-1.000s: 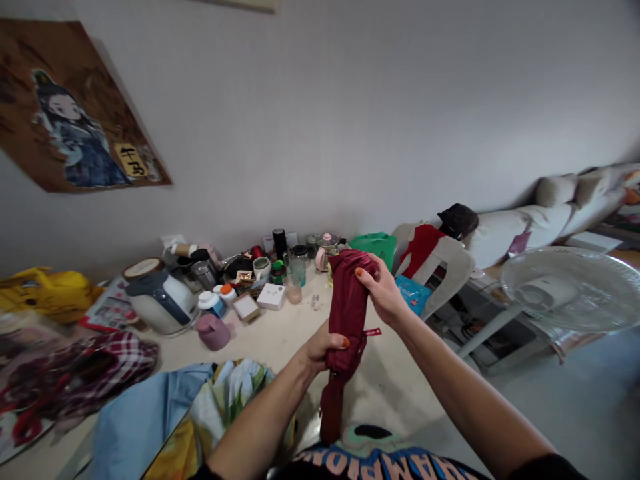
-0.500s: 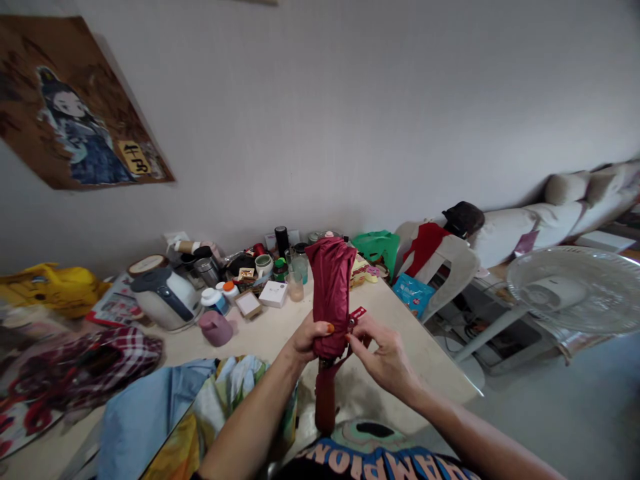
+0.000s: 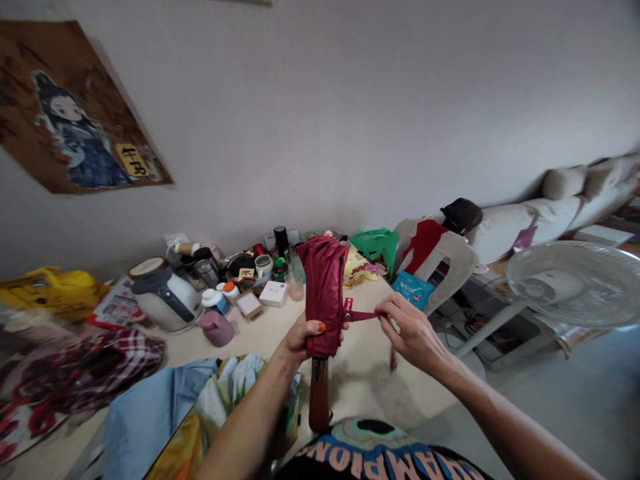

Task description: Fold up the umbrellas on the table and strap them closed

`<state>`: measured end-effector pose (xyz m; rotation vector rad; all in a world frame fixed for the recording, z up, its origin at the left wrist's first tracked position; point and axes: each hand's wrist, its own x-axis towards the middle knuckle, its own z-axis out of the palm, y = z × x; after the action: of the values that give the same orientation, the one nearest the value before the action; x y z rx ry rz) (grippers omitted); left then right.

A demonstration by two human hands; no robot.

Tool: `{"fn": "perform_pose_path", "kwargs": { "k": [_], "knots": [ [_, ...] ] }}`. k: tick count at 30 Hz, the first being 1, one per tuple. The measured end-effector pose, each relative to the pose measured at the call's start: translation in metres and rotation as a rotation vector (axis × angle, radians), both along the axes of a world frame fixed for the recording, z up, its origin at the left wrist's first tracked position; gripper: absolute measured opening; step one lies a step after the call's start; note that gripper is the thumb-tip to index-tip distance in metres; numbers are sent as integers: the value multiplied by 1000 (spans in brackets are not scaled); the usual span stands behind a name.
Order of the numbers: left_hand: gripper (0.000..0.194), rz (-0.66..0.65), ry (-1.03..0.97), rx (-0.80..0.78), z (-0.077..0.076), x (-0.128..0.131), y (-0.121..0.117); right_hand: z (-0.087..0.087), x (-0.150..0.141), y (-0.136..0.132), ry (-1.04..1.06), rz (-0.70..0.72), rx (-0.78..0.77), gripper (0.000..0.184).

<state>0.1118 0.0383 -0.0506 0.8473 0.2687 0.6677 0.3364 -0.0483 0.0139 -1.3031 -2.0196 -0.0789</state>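
Note:
A folded dark red umbrella (image 3: 325,287) stands upright in front of me, its brown handle (image 3: 319,397) pointing down toward my body. My left hand (image 3: 306,337) is wrapped around the lower part of the canopy, thumb on the front. To the right, my right hand (image 3: 407,328) pinches the end of the umbrella's red strap (image 3: 363,316), which is stretched out sideways from the canopy. Near the strap's base are a snap button and a small red tag (image 3: 349,305). Some fingers of my left hand are hidden behind the cloth.
A cream table (image 3: 270,333) bears a kettle (image 3: 167,300), a pink pitcher (image 3: 217,329), a white box (image 3: 273,293), bottles and folded cloth (image 3: 160,407). A white chair (image 3: 445,267), a blue packet (image 3: 413,291) and a fan (image 3: 575,287) stand at right.
My right hand has moved right, away from the canopy, drawing the strap out taut. My left hand and the umbrella have shifted slightly left.

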Motion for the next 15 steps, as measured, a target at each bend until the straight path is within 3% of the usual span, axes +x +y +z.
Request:
{"fn": "perform_pose_path", "kwargs": {
  "k": [4, 8, 12, 15],
  "knots": [
    [55, -2, 28, -7, -3, -3, 2, 24, 24, 0, -218, 52, 94, 19],
    [55, -30, 91, 13, -4, -4, 6, 73, 29, -8, -384, 171, 65, 26],
    [48, -157, 143, 41, 0, 6, 2, 128, -1, -7, -427, 366, -64, 26],
    [50, -268, 166, 74, 6, 18, -6, 154, -35, 13, -303, 522, -243, 18]
  ]
}}
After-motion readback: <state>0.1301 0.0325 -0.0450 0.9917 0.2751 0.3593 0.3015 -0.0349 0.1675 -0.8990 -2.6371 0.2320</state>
